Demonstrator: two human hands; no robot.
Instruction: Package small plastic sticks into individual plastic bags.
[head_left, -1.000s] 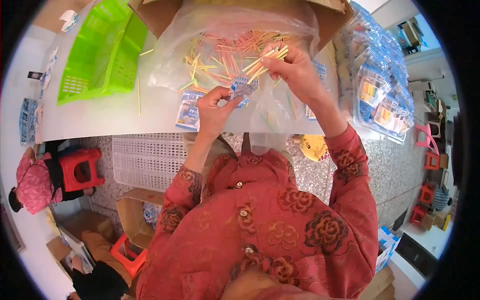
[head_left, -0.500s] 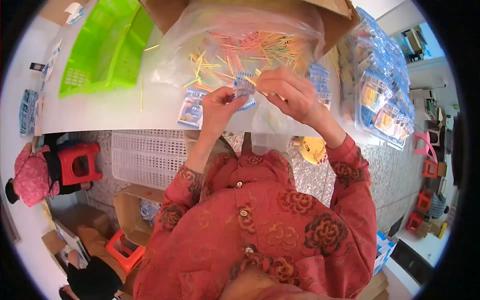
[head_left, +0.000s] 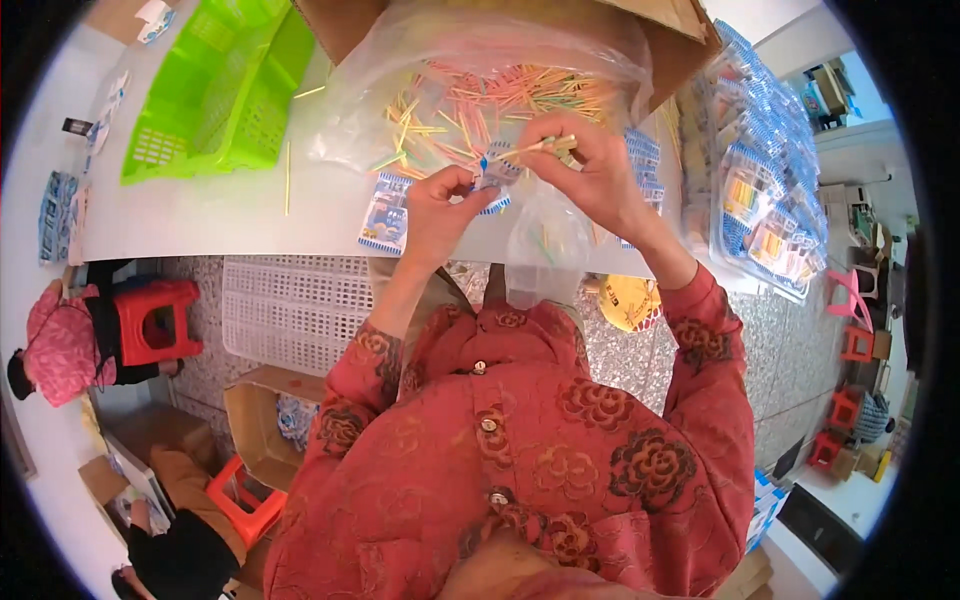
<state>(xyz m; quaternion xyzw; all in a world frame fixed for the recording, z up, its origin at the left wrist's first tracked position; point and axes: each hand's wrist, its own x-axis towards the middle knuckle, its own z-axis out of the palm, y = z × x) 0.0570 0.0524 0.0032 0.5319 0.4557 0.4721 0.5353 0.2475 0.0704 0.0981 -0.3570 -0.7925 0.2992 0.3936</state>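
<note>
My left hand (head_left: pixel 446 212) pinches a small blue-and-white plastic packet (head_left: pixel 490 182) over the front part of the table. Just to its right, my right hand (head_left: pixel 585 170) is closed on a few thin pale-yellow sticks (head_left: pixel 545 147), whose ends point left at the packet. Whether they reach inside it I cannot tell. Beyond both hands, many loose thin sticks (head_left: pixel 540 88) in pink, yellow and green lie on a clear plastic bag (head_left: pixel 345 130). Flat by my left wrist lies another blue-and-white packet (head_left: pixel 384 213).
An open cardboard box (head_left: pixel 672 35) stands at the back. To the left is a green basket (head_left: pixel 205 130). Filled packets crowd a clear tray (head_left: pixel 716 215) on the right. A white crate (head_left: pixel 290 310) sits below the table edge, and two people are at the left.
My right hand has shifted slightly, and the sticks in it now show more plainly, pointing at the packet. The packet in my left hand has turned more edge-on.
</note>
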